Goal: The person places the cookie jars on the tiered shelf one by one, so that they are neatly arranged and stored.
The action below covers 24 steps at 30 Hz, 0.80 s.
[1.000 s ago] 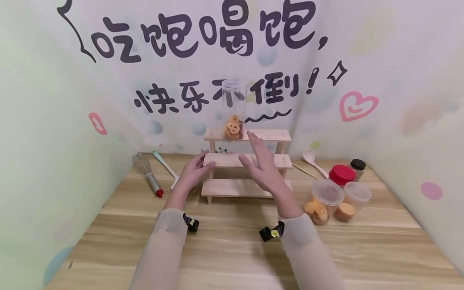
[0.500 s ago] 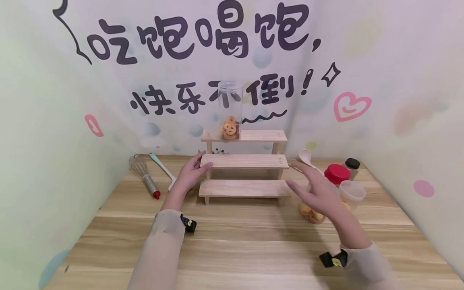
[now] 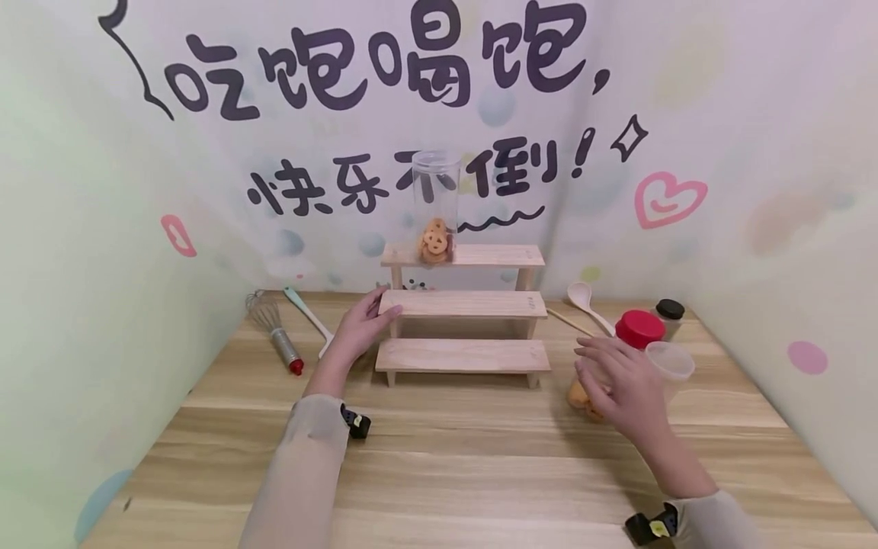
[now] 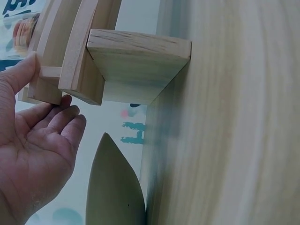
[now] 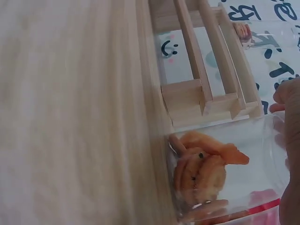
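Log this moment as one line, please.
left grip: holds middle shelf; right grip: at top of short jar; tall jar: on top shelf

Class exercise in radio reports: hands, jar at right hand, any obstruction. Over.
Left hand grips middle shelf. Right hand at cookie jar, grip unclear. Jar upright, red-lidded jar close behind.

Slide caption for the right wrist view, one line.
Right hand by the top of a clear jar of cookies, tiered wooden shelf beyond.
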Each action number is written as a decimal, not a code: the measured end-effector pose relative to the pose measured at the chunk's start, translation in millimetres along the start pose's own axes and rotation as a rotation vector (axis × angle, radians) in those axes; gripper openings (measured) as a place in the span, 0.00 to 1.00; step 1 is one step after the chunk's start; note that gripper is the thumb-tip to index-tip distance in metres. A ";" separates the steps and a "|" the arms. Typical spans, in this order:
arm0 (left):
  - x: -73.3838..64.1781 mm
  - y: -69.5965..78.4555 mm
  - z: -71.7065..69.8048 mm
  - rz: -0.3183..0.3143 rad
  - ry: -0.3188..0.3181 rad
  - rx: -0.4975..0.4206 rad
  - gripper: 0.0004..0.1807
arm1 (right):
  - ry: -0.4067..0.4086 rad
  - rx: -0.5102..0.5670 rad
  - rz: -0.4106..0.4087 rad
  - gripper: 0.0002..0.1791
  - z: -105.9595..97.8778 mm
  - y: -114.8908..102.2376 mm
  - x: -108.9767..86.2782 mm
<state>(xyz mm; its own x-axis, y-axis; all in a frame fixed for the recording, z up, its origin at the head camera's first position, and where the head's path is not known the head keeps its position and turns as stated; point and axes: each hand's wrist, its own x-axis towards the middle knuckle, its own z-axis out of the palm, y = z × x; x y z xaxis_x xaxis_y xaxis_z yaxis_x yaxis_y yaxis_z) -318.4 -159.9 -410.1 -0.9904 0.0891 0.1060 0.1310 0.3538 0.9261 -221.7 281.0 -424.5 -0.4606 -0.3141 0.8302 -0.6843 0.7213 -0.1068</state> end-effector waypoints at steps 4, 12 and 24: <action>-1.4 -0.3 -0.4 0.004 -0.009 -0.007 0.45 | 0.143 0.068 -0.022 0.12 6.4 -0.1 -6.8; -0.5 -2.4 -1.2 0.019 -0.018 -0.017 0.45 | 0.278 0.150 0.033 0.21 16.5 -3.8 -18.6; -0.6 -2.5 -0.9 -0.002 -0.017 0.007 0.45 | -0.028 0.335 0.505 0.61 22.7 3.1 -35.2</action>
<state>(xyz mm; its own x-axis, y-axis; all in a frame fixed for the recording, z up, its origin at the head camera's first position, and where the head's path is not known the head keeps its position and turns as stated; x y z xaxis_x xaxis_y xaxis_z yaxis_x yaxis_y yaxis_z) -318.2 -161.7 -412.1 -0.9898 0.1043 0.0976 0.1290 0.3602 0.9239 -220.4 280.4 -466.4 -0.7864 -0.0024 0.6178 -0.5156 0.5534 -0.6542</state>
